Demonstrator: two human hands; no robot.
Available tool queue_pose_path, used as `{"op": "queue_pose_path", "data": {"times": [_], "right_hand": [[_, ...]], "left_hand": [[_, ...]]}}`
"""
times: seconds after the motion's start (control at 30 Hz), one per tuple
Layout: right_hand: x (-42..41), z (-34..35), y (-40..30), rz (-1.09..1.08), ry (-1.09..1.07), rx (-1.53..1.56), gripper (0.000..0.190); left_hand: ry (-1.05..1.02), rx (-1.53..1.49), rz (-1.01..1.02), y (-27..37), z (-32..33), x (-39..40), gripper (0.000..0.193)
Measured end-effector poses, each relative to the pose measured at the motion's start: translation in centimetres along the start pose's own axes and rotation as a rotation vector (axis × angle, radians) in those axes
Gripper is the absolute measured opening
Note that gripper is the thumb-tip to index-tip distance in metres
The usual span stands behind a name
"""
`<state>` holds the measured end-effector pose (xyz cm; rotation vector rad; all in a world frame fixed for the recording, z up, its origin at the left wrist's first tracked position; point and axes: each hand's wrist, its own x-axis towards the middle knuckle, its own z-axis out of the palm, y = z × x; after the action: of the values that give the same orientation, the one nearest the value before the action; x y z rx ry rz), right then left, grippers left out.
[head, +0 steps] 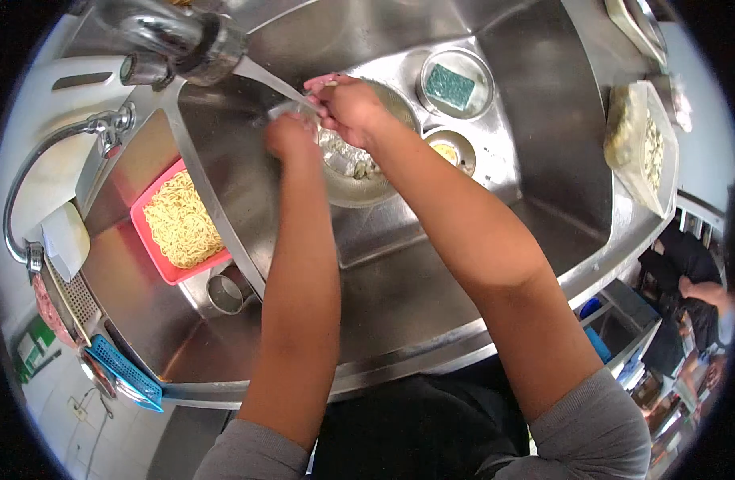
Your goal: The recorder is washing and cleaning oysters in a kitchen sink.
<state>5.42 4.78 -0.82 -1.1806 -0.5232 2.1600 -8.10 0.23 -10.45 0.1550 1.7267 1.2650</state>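
Water runs from a metal faucet (pixel 208 51) over my two hands, which are close together above a round metal strainer or bowl (pixel 358 193) in the steel sink. My left hand (pixel 291 135) is blurred, its fingers near the stream; what it holds cannot be told. My right hand (pixel 348 108) has its fingers curled in the stream, and whether something small is in them is unclear. Below them, small greyish pieces of food (pixel 364 169) lie in the strainer or bowl. To its right are a round metal bowl with a green scouring pad (pixel 449 87) and a smaller metal bowl (pixel 468 147) with something yellow.
A pink tray (pixel 171 277) of yellow noodles (pixel 184 222) and a metal cup (pixel 225 294) are in the left basin. On the right rim stands a clear plastic container (pixel 667 174) with pale pieces. A blue basket (pixel 124 372) is at lower left. Other people are at far right.
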Motion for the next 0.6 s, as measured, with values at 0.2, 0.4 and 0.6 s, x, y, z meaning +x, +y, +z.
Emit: {"op": "queue_pose_path", "data": {"times": [0.2,0.4,0.6], "right_hand": [[-1.4,-13.6,0.9,-0.263,0.010,-1.421,0.025],[-1.9,-15.8,7.5,-0.121,0.305,-1.436,0.034],[1.7,-14.0,11.1,-0.029,0.519,-1.205,0.046]], "left_hand": [[-0.008,0.984,0.701,-9.5,5.9,-4.6,0.069],[-0.245,1.343,0.911,-9.2,5.3,-3.1,0.061],[-0.364,1.355,1.020,-10.2,4.3,-1.7,0.034]]}}
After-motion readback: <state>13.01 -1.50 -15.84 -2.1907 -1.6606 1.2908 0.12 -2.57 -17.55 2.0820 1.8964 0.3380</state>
